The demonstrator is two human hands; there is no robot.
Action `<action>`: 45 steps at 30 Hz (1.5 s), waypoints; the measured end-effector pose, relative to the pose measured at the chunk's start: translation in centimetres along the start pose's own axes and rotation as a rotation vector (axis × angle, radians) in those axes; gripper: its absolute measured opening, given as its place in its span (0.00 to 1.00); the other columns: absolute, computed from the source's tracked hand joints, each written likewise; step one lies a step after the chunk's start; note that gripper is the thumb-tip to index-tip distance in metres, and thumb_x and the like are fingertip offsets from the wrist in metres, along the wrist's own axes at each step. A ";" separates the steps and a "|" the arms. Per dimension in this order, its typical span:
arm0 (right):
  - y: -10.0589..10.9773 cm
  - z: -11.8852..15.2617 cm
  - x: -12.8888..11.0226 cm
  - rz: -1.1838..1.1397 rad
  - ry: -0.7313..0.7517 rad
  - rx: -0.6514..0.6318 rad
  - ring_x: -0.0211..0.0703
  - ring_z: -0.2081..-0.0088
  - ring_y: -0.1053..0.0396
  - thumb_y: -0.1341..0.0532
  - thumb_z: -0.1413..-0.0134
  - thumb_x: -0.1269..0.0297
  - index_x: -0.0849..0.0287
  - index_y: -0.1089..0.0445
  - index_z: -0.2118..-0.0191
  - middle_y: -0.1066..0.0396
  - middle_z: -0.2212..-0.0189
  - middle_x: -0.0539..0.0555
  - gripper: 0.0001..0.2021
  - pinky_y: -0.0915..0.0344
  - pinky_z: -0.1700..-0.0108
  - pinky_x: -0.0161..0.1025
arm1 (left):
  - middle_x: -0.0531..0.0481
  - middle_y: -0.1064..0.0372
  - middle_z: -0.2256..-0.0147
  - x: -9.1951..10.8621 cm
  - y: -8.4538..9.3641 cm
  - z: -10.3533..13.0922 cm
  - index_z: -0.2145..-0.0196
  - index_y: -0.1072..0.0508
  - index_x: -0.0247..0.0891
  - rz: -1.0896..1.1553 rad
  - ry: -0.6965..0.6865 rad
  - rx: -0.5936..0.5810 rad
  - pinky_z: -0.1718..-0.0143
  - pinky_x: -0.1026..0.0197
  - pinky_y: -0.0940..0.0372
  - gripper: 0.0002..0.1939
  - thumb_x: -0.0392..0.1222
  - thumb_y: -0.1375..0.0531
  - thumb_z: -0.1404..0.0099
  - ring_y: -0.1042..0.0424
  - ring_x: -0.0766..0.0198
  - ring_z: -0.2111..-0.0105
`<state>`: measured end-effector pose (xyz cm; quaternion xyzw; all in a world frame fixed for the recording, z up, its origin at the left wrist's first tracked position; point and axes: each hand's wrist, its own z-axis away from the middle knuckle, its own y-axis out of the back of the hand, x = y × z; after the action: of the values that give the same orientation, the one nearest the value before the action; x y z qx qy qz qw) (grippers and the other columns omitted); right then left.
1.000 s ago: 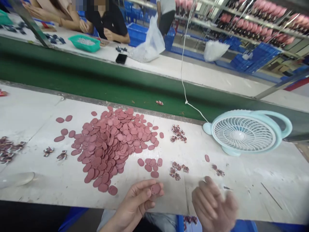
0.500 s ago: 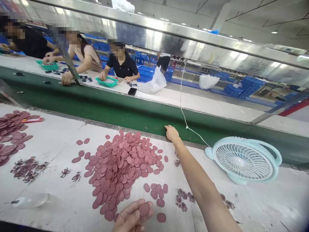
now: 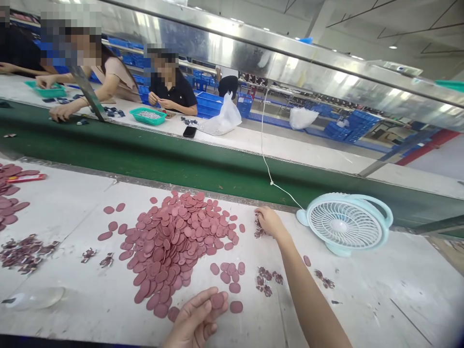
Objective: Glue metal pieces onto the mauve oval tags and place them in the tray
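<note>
My left hand (image 3: pixel 197 316) is closed in a pinch on a dull-red oval disc (image 3: pixel 217 300), held up at the near edge of the table. Behind it spreads a large heap of similar red oval discs (image 3: pixel 174 241), with several loose ones to its right. My right hand (image 3: pixel 268 221) reaches to the far side of the table, its fingers bent and drawn together over a few small dark-brown, claw-shaped pieces (image 3: pixel 258 231). What its fingertips hold, if anything, is hidden. Another group of these brown pieces (image 3: pixel 266 279) lies nearer, left of my right forearm.
A pale-blue fan (image 3: pixel 340 224) stands right of my right hand, its white cord (image 3: pixel 266 159) running upward. Beyond the table is a green belt (image 3: pixel 181 169). Across it, co-workers sit by green trays (image 3: pixel 148 116). A clear bottle (image 3: pixel 36 297) lies at left.
My right hand has drawn back from the green belt to the brown pieces on the table. My left hand keeps its disc. The view has shifted slightly to the right.
</note>
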<state>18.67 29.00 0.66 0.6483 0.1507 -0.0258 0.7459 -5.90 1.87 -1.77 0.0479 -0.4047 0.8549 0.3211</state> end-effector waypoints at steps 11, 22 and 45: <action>-5.7 8.9 0.0 -0.109 0.107 0.357 0.57 0.36 0.42 0.46 0.34 0.62 0.60 0.33 0.42 0.33 0.41 0.63 0.18 0.45 0.35 0.58 | 0.38 0.20 0.54 -1.3 -1.6 1.2 0.55 0.22 0.34 -0.090 0.042 -0.063 0.71 0.68 0.27 0.17 0.37 0.29 0.43 0.19 0.53 0.57; -2.8 20.1 1.7 -0.263 -0.110 0.314 0.51 0.58 0.27 0.48 0.33 0.61 0.56 0.27 0.54 0.27 0.59 0.58 0.14 0.31 0.53 0.49 | 0.37 0.21 0.51 -1.9 -2.1 1.6 0.55 0.21 0.35 -0.113 0.064 -0.045 0.69 0.68 0.28 0.13 0.36 0.32 0.39 0.19 0.57 0.58; -2.3 28.7 -7.8 -1.320 -0.217 0.004 0.41 0.70 0.27 0.35 0.41 0.61 0.52 0.22 0.57 0.24 0.66 0.54 0.07 0.26 0.68 0.37 | 0.44 0.19 0.60 -4.2 -3.3 1.6 0.60 0.19 0.38 -0.305 0.032 -0.195 0.65 0.65 0.30 0.12 0.39 0.29 0.43 0.23 0.61 0.62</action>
<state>16.18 -0.56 3.79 0.4153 0.4397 -0.5422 0.5832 -0.95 0.13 0.11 0.0636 -0.4687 0.7536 0.4565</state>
